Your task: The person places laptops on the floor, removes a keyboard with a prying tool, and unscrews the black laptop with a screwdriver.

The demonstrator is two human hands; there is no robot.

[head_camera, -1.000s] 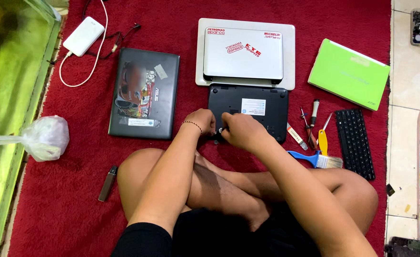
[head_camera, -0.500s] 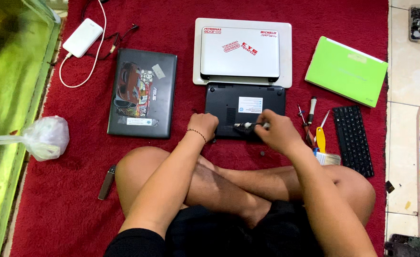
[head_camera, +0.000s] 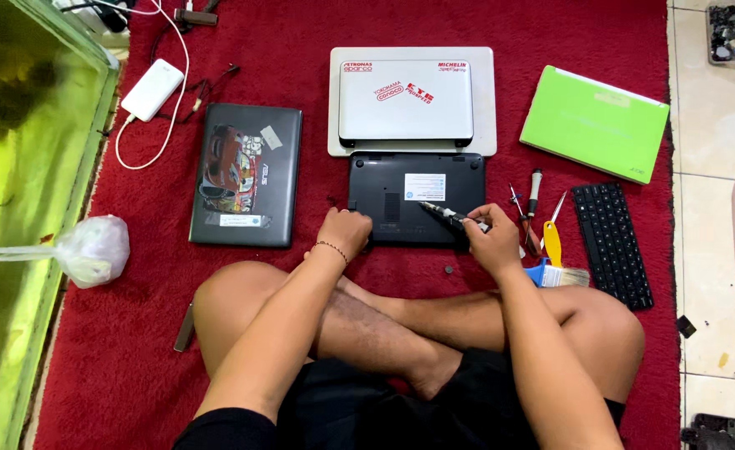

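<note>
A small black laptop (head_camera: 416, 198) lies bottom-up on a red carpet (head_camera: 134, 350), straight ahead of the seated person's crossed legs. The left hand (head_camera: 344, 234) rests curled on its near left corner, holding nothing else; the right hand (head_camera: 490, 236) is closed around a screwdriver (head_camera: 450, 216) whose tip lies over the laptop's base. Just beyond the laptop sits a white laptop (head_camera: 406, 100) on a pale board (head_camera: 485, 100). Left of it lies a dark laptop with a car sticker (head_camera: 246, 175), farther left a white power bank (head_camera: 152, 89) with its cable. Right of it lie loose tools (head_camera: 534, 196), a brush (head_camera: 560, 275), a black keyboard (head_camera: 613, 243) and a green laptop (head_camera: 594, 122). A glass tank of greenish water (head_camera: 17, 208) borders the carpet's left edge, a knotted plastic bag (head_camera: 92, 250) beside it; pale floor tiles (head_camera: 717, 125) lie to the right.
</note>
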